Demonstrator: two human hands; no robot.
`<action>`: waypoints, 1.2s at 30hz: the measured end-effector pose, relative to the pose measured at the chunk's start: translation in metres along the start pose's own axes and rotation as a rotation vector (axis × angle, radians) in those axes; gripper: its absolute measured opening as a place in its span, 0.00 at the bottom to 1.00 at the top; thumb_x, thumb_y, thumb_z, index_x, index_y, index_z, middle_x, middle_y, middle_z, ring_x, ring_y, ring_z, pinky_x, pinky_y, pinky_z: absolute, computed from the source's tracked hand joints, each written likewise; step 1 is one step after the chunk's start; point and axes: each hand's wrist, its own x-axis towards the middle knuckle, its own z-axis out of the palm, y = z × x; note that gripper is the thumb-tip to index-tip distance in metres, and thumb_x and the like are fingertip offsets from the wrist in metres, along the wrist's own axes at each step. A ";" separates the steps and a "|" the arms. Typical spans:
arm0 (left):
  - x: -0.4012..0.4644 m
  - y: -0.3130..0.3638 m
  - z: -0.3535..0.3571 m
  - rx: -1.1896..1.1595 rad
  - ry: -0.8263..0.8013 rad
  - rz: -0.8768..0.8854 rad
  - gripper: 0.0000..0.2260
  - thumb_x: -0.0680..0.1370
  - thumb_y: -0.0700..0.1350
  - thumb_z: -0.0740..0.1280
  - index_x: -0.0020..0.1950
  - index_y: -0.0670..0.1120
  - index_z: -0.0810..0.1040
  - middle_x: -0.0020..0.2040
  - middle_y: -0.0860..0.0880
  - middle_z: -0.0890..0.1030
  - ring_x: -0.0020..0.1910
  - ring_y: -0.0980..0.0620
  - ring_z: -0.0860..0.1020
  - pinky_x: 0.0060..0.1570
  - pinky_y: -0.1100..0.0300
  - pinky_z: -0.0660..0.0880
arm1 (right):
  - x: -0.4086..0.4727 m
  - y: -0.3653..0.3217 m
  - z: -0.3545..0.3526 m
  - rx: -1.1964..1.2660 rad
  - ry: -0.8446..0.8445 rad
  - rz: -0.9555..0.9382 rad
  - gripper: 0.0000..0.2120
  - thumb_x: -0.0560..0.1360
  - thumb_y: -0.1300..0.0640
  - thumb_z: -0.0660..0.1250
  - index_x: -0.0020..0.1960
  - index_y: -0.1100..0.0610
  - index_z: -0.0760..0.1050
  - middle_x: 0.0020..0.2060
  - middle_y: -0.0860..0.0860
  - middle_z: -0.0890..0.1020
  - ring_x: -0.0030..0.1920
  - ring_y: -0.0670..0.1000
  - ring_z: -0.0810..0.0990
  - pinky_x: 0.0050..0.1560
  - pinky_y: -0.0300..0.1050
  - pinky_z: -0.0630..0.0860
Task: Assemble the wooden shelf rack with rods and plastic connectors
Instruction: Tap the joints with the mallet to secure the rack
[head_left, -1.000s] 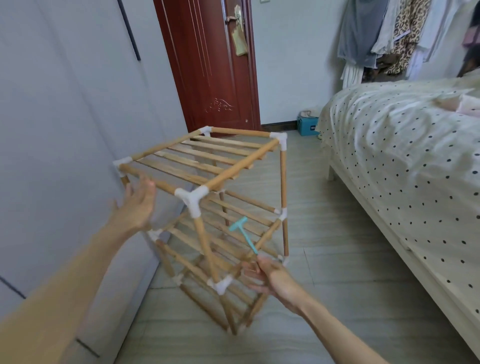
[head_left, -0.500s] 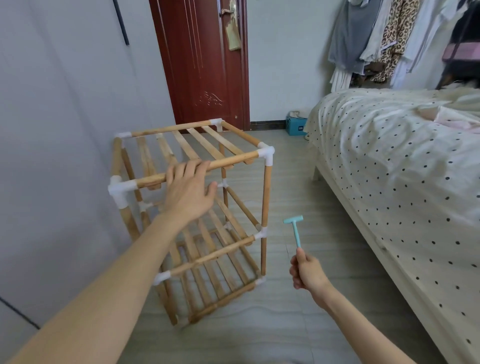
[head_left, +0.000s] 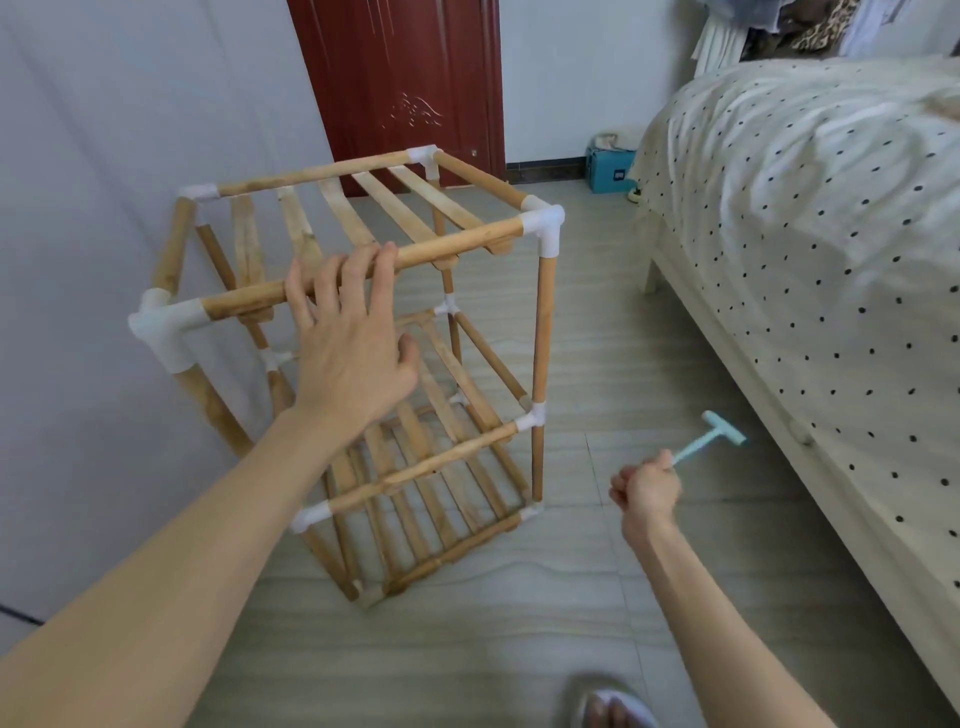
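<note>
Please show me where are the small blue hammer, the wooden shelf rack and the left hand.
small blue hammer (head_left: 723, 428), head view, on its T-shaped head.
wooden shelf rack (head_left: 540, 332), head view, on the front right upright rod.
left hand (head_left: 353, 353), head view, on the back of the hand.

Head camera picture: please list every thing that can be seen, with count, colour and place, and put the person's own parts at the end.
wooden shelf rack: one, light wood with white plastic connectors, upright on the floor beside the wall, three slatted levels
small hammer: one, light blue, in the right hand, between rack and bed
door: one, dark red, behind the rack
bed: one, cream cover with dark dots, on the right
box: one, teal, on the floor by the far wall
hanging clothes: several, mixed colours, top right
slipper: one, pale, bottom edge
left hand: fingers spread, resting on the top front rod
right hand: gripping the hammer handle
</note>
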 end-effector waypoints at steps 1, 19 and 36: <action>0.000 0.000 0.002 0.007 0.010 -0.005 0.33 0.70 0.46 0.67 0.72 0.39 0.61 0.67 0.40 0.67 0.66 0.40 0.60 0.70 0.39 0.46 | -0.002 0.018 0.005 -0.076 -0.110 0.082 0.18 0.83 0.52 0.47 0.35 0.53 0.59 0.21 0.48 0.61 0.16 0.44 0.57 0.18 0.33 0.55; 0.002 0.006 0.010 0.016 0.055 -0.066 0.32 0.69 0.52 0.57 0.71 0.40 0.62 0.67 0.40 0.67 0.67 0.41 0.59 0.71 0.41 0.44 | -0.002 0.036 0.027 -0.063 -0.249 0.149 0.19 0.83 0.52 0.47 0.35 0.54 0.62 0.21 0.48 0.65 0.19 0.45 0.61 0.19 0.36 0.57; 0.003 0.006 0.009 0.003 0.042 -0.070 0.32 0.69 0.52 0.59 0.71 0.40 0.62 0.67 0.40 0.67 0.68 0.40 0.61 0.71 0.41 0.43 | 0.035 -0.008 0.022 -0.083 -0.099 0.121 0.18 0.83 0.53 0.50 0.34 0.54 0.61 0.15 0.45 0.61 0.14 0.42 0.57 0.16 0.29 0.52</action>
